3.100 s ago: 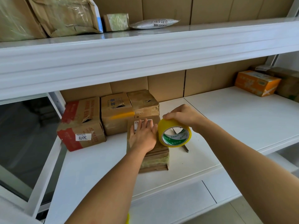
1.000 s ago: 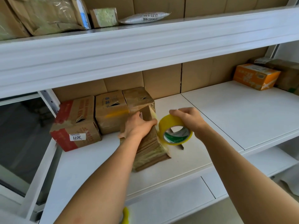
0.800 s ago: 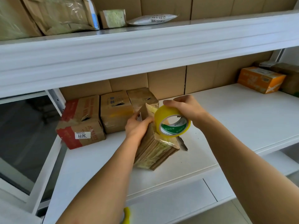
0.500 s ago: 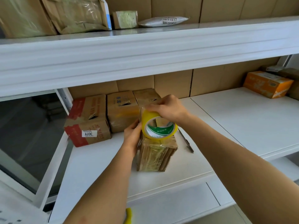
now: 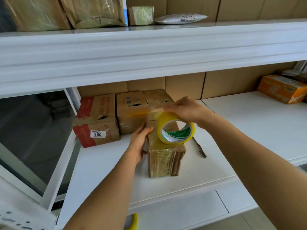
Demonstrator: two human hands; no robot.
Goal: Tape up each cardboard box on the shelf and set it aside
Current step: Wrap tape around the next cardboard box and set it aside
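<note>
The box [image 5: 163,146] stands at the shelf's [image 5: 103,171] front edge; it looks light and stiff, its taped faces slick, so bare cardboard sides are probably the best hold. The left hand [image 5: 138,140] grips its left side, and the right hand [image 5: 184,110] grips one tape roll [image 5: 176,130] on top. Three more boxes [image 5: 98,120] wait behind, with one orange box [image 5: 282,88] far right.
</note>
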